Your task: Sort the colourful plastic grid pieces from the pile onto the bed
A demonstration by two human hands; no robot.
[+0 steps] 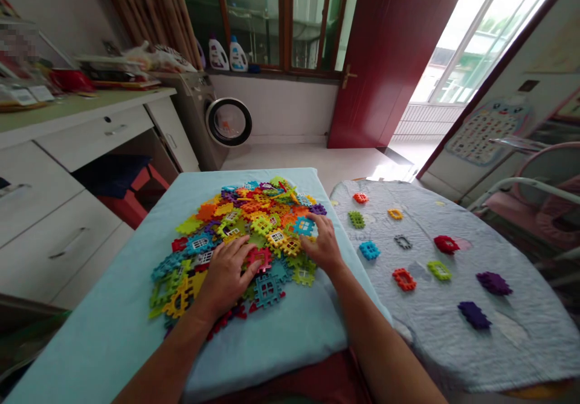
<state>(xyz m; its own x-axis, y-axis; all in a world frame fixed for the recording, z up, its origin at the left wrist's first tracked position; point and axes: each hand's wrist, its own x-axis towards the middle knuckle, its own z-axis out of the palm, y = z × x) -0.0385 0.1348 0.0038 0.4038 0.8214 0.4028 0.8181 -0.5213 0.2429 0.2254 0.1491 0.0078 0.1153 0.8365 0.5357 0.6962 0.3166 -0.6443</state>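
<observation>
My bare forearms reach forward over a surface (pixel 113 331) draped in smooth pale-blue cloth. My left hand (pixel 226 274) lies flat, fingers spread and loose, palm down on the near side of a heap of tiles (pixel 247 235); it clamps nothing. A red tile (pixel 261 258) sits right at its fingertips. My right hand (pixel 322 246) rests on the heap's right edge, fingers curled down onto the pieces, touching a yellow tile (pixel 290 246); I cannot tell whether it pinches one.

The tiles are flat, hard, glossy plastic squares with toothed edges and window-like cutouts, in yellow, green, teal, orange, red and purple, piled loosely and overlapping in the middle of the cloth.

To the right, just beside, a grey quilted mat (pixel 453 331) with a stitched, puckered texture carries single tiles laid well apart: orange, green, blue, grey, red, purple.

Further left stands a white desk (pixel 67 150) with flat drawers and metal handles. Beyond it a washer (pixel 229 121) shows its round glass door, with two plastic bottles (pixel 226 55) on the sill above. A dark red door (pixel 385 60) stands open at the back.
</observation>
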